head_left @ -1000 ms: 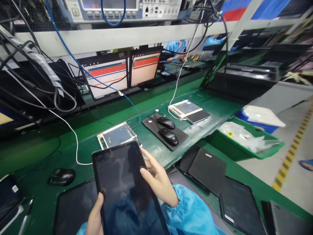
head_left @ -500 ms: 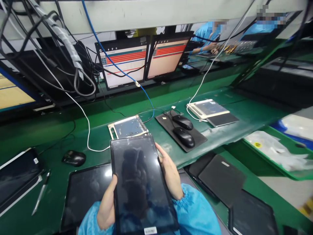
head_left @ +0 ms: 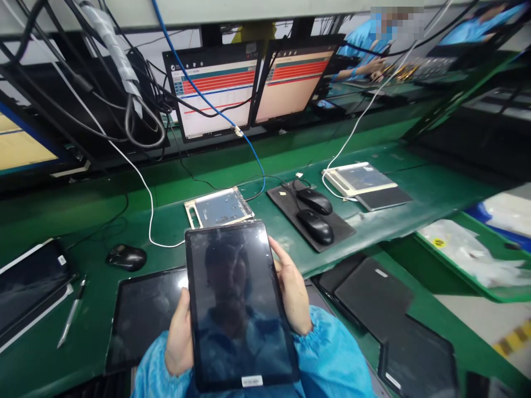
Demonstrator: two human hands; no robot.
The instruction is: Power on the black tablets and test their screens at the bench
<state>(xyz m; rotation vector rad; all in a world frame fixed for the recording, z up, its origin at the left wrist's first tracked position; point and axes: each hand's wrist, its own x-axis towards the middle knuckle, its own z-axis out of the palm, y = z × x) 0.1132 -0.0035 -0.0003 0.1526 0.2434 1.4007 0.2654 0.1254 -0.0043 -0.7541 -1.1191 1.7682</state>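
Note:
A black tablet (head_left: 240, 309) with a dark, reflective screen is held upright in front of me, a small white label at its bottom edge. My left hand (head_left: 180, 334) grips its left side, thumb along the edge. On the opposite side, my right hand (head_left: 292, 290) is closed round the edge, its fingers partly hidden behind the tablet. Below and to the left lies another dark tablet (head_left: 143, 315), flat on the green bench (head_left: 99, 298). Just beyond the held tablet's top edge sits a cream-framed device (head_left: 219, 209).
Two black mice (head_left: 315, 226) rest on a mouse pad (head_left: 277, 207); another mouse (head_left: 126, 257) and a pen (head_left: 72, 312) lie left. Several dark tablets (head_left: 373, 298) are stacked right, near a green bin (head_left: 440, 276). Monitors (head_left: 213, 88) and hanging cables (head_left: 133, 105) stand behind. A co-worker (head_left: 365, 44) sits beyond.
The tablet tips slightly and shifts a little up in view, showing more of its lower edge. My left thumb has moved from the screen's border toward the tablet's side. Both hands keep hold.

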